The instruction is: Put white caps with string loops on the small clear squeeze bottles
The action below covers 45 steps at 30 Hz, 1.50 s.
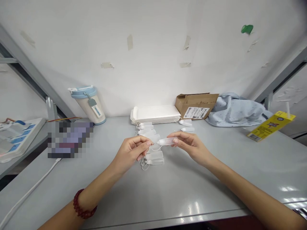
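Note:
In the middle of the head view, my right hand (190, 145) grips a small translucent squeeze bottle (167, 141) between thumb and fingers. The bottle lies nearly level, its narrow white neck pointing left, with a thin loop hanging below it. At the neck end, my left hand (134, 149) is closed in a pinch beside a thin metallic needle-like tip. Whatever lies between those fingertips is too small to make out. Under and behind the hands are several similar bottles (154, 155) with white looped strings, laid in a column on the grey table (148, 195).
Against the wall are a stack of white trays (157, 112), a cardboard box (198, 107) and light blue cloth (235, 110). A yellow drink carton (271, 126) stands tilted at right. On the left are a tumbler (88, 105), a pixelated phone (70, 140), its cable and a power strip (20, 140).

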{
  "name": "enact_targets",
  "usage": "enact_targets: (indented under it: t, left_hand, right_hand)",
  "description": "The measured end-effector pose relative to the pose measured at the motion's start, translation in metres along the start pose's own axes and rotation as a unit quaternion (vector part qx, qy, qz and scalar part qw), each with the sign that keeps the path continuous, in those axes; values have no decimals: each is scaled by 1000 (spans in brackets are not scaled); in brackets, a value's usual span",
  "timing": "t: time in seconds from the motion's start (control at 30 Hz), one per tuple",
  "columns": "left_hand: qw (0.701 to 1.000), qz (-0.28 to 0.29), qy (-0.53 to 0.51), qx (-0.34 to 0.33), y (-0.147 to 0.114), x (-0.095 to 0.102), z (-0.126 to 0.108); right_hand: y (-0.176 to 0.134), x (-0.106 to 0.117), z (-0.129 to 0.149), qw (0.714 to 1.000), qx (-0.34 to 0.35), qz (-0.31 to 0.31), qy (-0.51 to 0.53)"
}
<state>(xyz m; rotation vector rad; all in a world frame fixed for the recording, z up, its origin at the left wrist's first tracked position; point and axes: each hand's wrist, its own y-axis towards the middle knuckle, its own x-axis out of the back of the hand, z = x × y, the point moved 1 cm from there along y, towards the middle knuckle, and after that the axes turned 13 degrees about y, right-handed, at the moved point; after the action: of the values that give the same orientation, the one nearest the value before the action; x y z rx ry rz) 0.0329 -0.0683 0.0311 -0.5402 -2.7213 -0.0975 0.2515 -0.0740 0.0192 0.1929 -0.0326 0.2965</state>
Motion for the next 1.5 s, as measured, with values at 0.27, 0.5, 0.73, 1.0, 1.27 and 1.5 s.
enact_targets:
  t: [0.27, 0.5, 0.73, 1.0, 1.27, 1.5]
  left_hand:
    - [1000, 7, -25, 5, 0, -1, 2]
    - [999, 8, -40, 6, 0, -2, 2]
    - [999, 7, -38, 7, 0, -2, 3]
    - [999, 17, -51, 8, -2, -1, 5]
    - [997, 19, -71, 17, 1, -2, 5]
    - [997, 16, -74, 20, -1, -2, 3]
  right_hand:
    - [-2, -1, 0, 1000, -6, -3, 8]
    - [-3, 0, 0, 1000, -15, -20, 0]
    - [-3, -1, 1, 1000, -12, -25, -5]
    - [-2, -1, -1, 999, -18, -37, -3]
    - [-3, -1, 0, 999, -18, -49, -2]
    - [-2, -2, 0, 999, -16, -43, 0]
